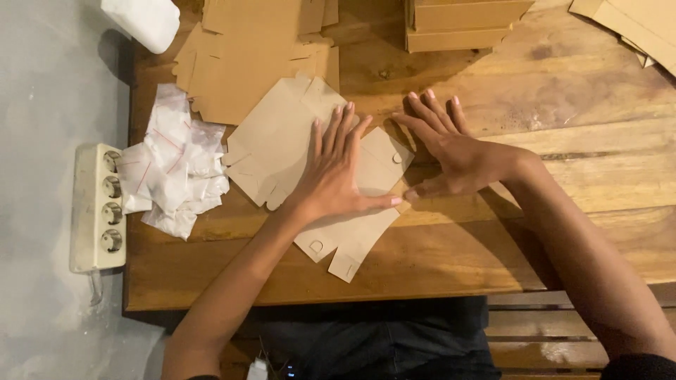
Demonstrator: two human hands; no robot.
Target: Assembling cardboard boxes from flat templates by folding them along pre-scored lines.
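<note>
A flat, unfolded brown cardboard box blank (282,141) lies on the wooden table (577,91). My left hand (336,169) presses flat on the middle of it, fingers spread and pointing away from me. My right hand (451,151) rests palm down at the blank's right edge, fingers apart, its thumb tip almost touching my left thumb. Neither hand grips anything.
A pile of small clear plastic bags (176,169) lies at the left table edge. More flat cardboard blanks (246,49) are stacked behind, with folded boxes (461,24) at the back and more blanks (641,28) far right. A white power strip (98,207) sits left of the table.
</note>
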